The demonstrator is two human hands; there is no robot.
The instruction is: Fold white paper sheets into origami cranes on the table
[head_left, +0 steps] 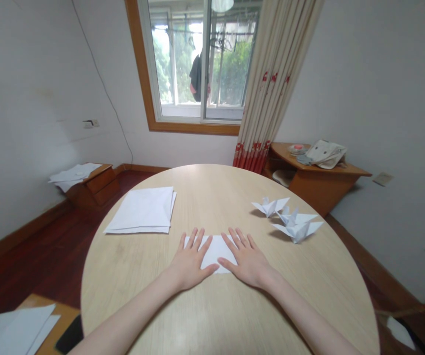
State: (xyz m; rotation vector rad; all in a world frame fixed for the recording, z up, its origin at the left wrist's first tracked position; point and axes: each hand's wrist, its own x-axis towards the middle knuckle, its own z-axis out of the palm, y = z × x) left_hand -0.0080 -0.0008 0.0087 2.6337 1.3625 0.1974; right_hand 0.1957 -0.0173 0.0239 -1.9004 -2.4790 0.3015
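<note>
A small white sheet of paper lies flat on the round wooden table, in front of me. My left hand rests palm down over its left part, fingers spread. Over the right part lies my right hand, also flat with its fingers apart. The two thumbs point toward each other across the middle of the sheet. Both palms hide the paper's side edges, so whether it is folded I cannot tell.
A stack of white paper sits at the table's left. Several white origami cranes stand at the right. Beyond the table are a small cabinet with papers, a corner desk holding a cloth bag, and a curtain.
</note>
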